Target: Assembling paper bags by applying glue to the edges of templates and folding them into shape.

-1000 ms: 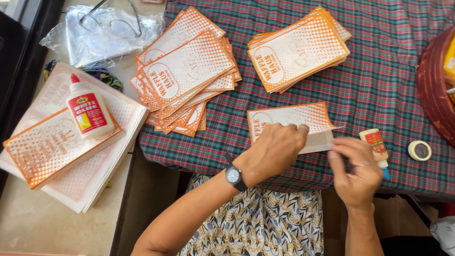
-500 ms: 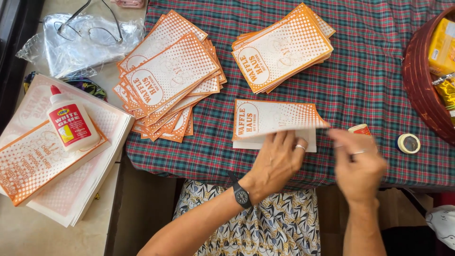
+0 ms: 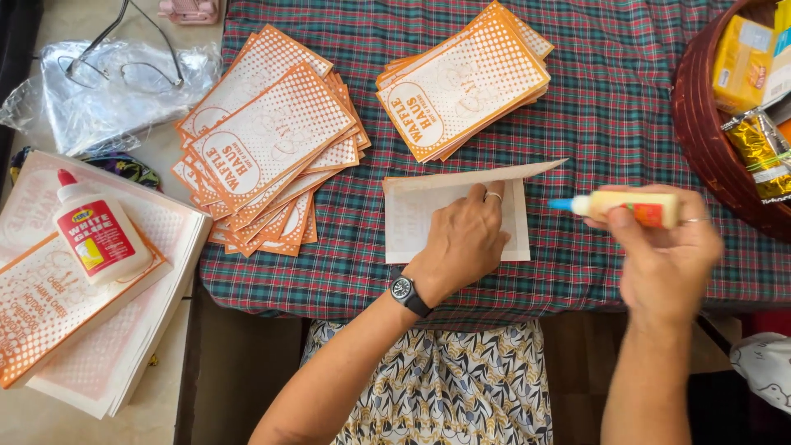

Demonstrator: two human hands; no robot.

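My left hand (image 3: 463, 240), with a wristwatch and a ring, presses flat on a white paper bag (image 3: 412, 222) lying blank side up on the plaid tablecloth (image 3: 610, 124). The bag's top flap (image 3: 470, 176) stands lifted along the far edge. My right hand (image 3: 667, 259) holds a small glue stick (image 3: 622, 208) sideways, its blue tip pointing left, just beside the bag's right edge. Two piles of orange printed paper bags lie beyond: a fanned pile (image 3: 268, 148) at left and a neater pile (image 3: 465, 78) at centre.
A white glue bottle (image 3: 97, 233) with a red label stands on a stack of printed sheets (image 3: 74, 330) at left. Eyeglasses (image 3: 124, 58) rest on a clear plastic bag. A dark red basket (image 3: 709, 140) with snack packets is at right.
The bag has been turned blank side up with its flap raised. My left hand now lies flat on it. My right hand has lifted the glue stick and points its tip toward the bag.
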